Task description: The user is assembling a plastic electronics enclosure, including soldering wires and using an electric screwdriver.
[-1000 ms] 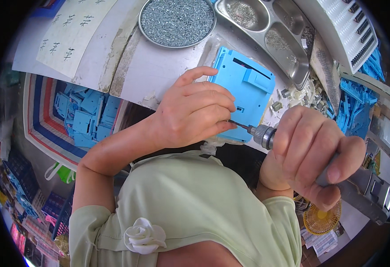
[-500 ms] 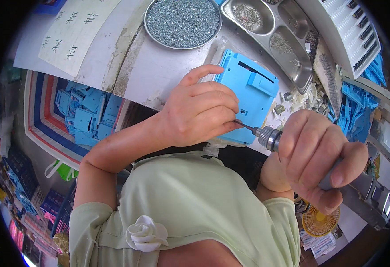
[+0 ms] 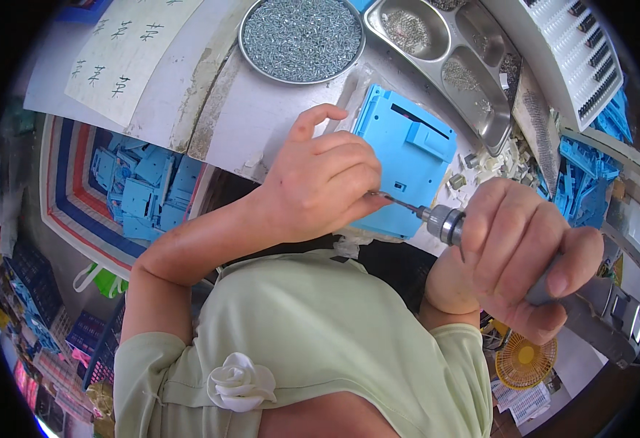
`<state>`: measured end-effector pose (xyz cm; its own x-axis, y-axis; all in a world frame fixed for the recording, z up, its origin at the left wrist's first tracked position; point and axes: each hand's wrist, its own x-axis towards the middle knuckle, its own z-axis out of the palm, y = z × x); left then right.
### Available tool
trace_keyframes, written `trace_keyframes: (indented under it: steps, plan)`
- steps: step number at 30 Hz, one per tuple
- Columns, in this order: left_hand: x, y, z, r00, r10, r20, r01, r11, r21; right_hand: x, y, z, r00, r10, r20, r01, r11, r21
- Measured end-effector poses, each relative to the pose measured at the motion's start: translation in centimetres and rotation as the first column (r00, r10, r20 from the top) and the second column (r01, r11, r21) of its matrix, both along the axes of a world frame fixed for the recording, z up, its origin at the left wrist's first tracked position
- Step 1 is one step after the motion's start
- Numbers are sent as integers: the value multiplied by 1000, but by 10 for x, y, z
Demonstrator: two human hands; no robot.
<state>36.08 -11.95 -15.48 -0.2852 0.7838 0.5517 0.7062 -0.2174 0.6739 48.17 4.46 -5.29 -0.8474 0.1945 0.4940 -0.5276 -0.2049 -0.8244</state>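
Observation:
My right hand (image 3: 517,248) is wrapped round a grey electric screwdriver (image 3: 448,223) with a metal chuck. Its thin bit points left, over the near part of a light-blue plastic casing (image 3: 426,162) that lies on the table. The casing has a long dark slot and a raised block near its far edge. At the tip of the bit, the thumb and fingertips of my left hand (image 3: 327,175) are pinched together beside the casing's left side. What they pinch, if anything, is too small to make out. The little finger sticks out, bent.
Beyond the casing stand a round metal tray (image 3: 302,40) heaped with screws and a steel compartment tray (image 3: 473,98) of small metal parts. White plastic bits (image 3: 499,162) lie to the right. A striped bag (image 3: 79,197) at left holds blue parts. A white rack (image 3: 575,55) stands far right.
My left hand has drawn slightly left, off the casing's edge, its fingertips now at the bit's tip. The screwdriver has shifted only a little; the casing stays about where it was.

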Motion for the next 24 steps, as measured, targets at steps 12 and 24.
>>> trace_keyframes:
  steps: [12,24]
  plan:
    - [0,-4,-5,999,27,-20,-27,1000,13,-76,23,-45,989,-138,-62,138,990,9]
    - [15,-6,-22,996,75,-39,-77,996,-52,-80,24,-55,983,-176,50,169,977,127]
